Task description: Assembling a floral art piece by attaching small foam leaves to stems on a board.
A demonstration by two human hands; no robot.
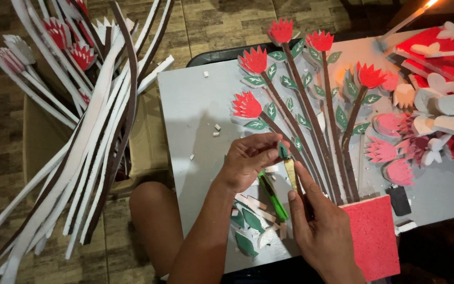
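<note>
At lower centre of the head view: left hand [245, 160] pinches a small green leaf [282, 152] at its fingertips | right hand [324, 231] grips a glue stick [291, 173] beside the brown stems [311, 131] | green cutter [273, 197] lies between the hands on the grey board [190, 105] | red flowers [253, 60] upper centre | foam strips [95, 131] in a cardboard box [148, 142], left.
</note>
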